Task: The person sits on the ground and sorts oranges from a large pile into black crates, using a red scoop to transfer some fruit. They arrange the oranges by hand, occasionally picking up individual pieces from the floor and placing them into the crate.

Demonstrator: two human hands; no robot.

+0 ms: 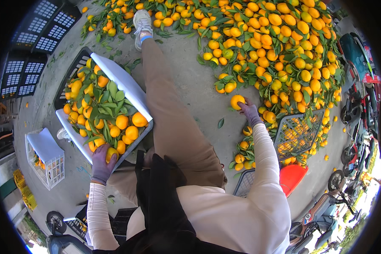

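Note:
My left hand [103, 162], in a thin purple-grey glove, holds an orange citrus fruit [112, 154] at the near corner of a dark plastic crate [136, 136]. White liner sheets [127, 85] stick up along two of its sides. Inside lie many orange fruits [131, 132] with green leaves [109, 101] among them. My right hand [250, 111], gloved alike, grips another orange citrus fruit [237, 102] above the concrete floor, beside a large heap of leafy citrus [270, 47]. My outstretched leg [174, 104] lies between crate and heap.
A grey mesh basket [300, 135] rests on the heap's near edge, by a red plastic container [292, 179]. At left stand a white crate [55, 171] with a sheet on top, stacked black crates [25, 74] and yellow crates [24, 189]. Motorbikes [324, 203] line the right side.

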